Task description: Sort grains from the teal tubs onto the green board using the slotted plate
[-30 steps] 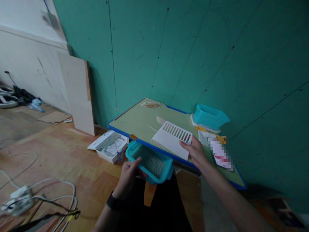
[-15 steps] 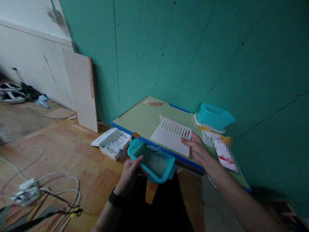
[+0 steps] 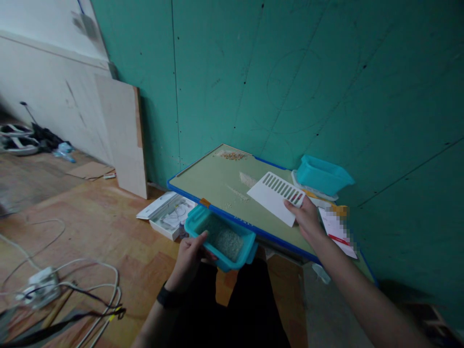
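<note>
My left hand [image 3: 192, 253] grips the near left rim of a turquoise plastic tub [image 3: 250, 249], its thumb over the edge. Small pale grains [image 3: 228, 241], like rice, cover the tub's bottom. The tub is held just below the table's front edge. In my right hand [image 3: 308, 217] is a flat white scraper [image 3: 275, 195] with a row of slots, tilted above the table [image 3: 203, 176]. Left of the scraper, a pale heap of grains [image 3: 247, 180] and a thin streak of grains [image 3: 237, 193] lie on the tabletop.
Brownish grains [image 3: 232, 155] lie at the table's far corner. A second turquoise tub [image 3: 322, 174] stands at the back right, near a white and red packet [image 3: 337, 232]. An open white box [image 3: 172, 217] sits on the floor, with cables [image 3: 108, 285] farther left.
My right hand has moved the scraper rightward and away from the front edge, exposing grains on the tabletop. My left hand has shifted the tub slightly left. Grains near its far rim are gone.
</note>
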Demonstrator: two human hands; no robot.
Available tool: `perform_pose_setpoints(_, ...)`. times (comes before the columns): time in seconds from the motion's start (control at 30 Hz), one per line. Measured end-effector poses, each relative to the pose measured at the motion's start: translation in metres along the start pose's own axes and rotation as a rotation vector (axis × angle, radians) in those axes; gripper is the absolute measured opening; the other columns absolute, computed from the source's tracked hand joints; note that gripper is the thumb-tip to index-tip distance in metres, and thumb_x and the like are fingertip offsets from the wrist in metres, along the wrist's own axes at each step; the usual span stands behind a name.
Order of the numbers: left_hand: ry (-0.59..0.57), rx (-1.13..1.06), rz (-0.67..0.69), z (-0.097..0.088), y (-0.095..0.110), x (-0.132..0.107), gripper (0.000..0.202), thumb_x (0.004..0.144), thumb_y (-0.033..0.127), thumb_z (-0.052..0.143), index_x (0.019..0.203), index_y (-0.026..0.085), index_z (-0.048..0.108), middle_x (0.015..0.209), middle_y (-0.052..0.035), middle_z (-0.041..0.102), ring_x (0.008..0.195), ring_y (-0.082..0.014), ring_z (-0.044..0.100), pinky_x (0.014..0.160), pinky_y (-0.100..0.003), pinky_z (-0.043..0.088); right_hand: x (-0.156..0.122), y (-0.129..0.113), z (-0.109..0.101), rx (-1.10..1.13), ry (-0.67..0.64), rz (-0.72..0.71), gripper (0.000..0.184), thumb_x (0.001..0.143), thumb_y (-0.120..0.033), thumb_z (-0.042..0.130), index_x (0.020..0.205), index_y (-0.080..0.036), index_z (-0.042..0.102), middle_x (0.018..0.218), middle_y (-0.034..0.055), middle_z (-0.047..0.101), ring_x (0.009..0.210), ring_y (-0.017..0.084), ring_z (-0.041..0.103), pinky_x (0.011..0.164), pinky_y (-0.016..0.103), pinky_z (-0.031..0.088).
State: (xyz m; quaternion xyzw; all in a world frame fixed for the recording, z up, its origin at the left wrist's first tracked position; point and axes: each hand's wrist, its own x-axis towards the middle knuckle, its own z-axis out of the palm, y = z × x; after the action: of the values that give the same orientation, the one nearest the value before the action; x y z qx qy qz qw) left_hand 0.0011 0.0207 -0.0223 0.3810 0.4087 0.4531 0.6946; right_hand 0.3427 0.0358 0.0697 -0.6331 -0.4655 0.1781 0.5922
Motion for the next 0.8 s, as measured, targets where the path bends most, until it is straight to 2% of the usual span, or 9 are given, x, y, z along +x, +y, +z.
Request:
perform_pose_setpoints(0.1, 0.025, -0.011, 0.010, 0.000, 0.005, -0.002, 0.053, 0.077, 0.059, 0.068, 0.044, 0.017, 0.069, 0.045, -0.0099, 0.067, 0.041, -0.0196, 0.062, 0.046, -0.028, 0.052, 0.000, -0.008, 0.016, 0.096, -0.090, 0.151, 0.052, 0.058, -0.043, 0.084, 0.100, -0.020, 0.064, 0.093, 0.0067, 0.075, 0.075, 0.025, 0.069, 0.062, 0.036, 0.056)
perform_pose_setpoints(0.2, 0.019, -0.008, 0.027, 0.001, 0.008, -0.004, 0.053, 0.077, 0.058, 0.068, 0.043, 0.017, 0.068, 0.044, -0.0101, 0.067, 0.040, -0.0196, 0.062, 0.045, -0.028, 0.051, -0.004, -0.014, 0.031, 0.147, -0.151, 0.220, 0.054, 0.057, -0.042, 0.085, 0.102, -0.020, 0.064, 0.092, 0.0061, 0.076, 0.070, 0.024, 0.069, 0.057, 0.034, 0.054)
perform_pose_setpoints(0.3, 0.014, -0.001, 0.024, 0.002, 0.010, -0.004, 0.052, 0.076, 0.058, 0.069, 0.043, 0.018, 0.069, 0.044, -0.0097, 0.066, 0.040, -0.0198, 0.061, 0.045, -0.028, 0.050, -0.010, -0.017, 0.043, 0.177, -0.183, 0.220, 0.051, 0.056, -0.039, 0.086, 0.099, -0.020, 0.064, 0.089, 0.0046, 0.075, 0.070, 0.024, 0.069, 0.059, 0.034, 0.054)
perform_pose_setpoints(0.47, 0.018, -0.001, 0.034, -0.001, 0.009, -0.002, 0.052, 0.078, 0.056, 0.068, 0.041, 0.019, 0.068, 0.044, -0.0100, 0.066, 0.040, -0.0191, 0.060, 0.046, -0.028, 0.049, -0.020, -0.024, 0.056, 0.203, -0.222, 0.186, 0.048, 0.056, -0.035, 0.085, 0.097, -0.020, 0.065, 0.092, 0.0043, 0.076, 0.081, 0.025, 0.070, 0.070, 0.036, 0.056)
perform_pose_setpoints(0.8, -0.026, -0.041, 0.025, -0.002, 0.001, 0.002, 0.054, 0.077, 0.059, 0.069, 0.042, 0.018, 0.069, 0.045, -0.0097, 0.068, 0.038, -0.0185, 0.060, 0.043, -0.028, 0.049, -0.042, -0.040, 0.064, 0.270, -0.305, 0.227, 0.050, 0.061, -0.036, 0.085, 0.104, -0.021, 0.064, 0.099, 0.0059, 0.076, 0.087, 0.027, 0.071, 0.076, 0.040, 0.057)
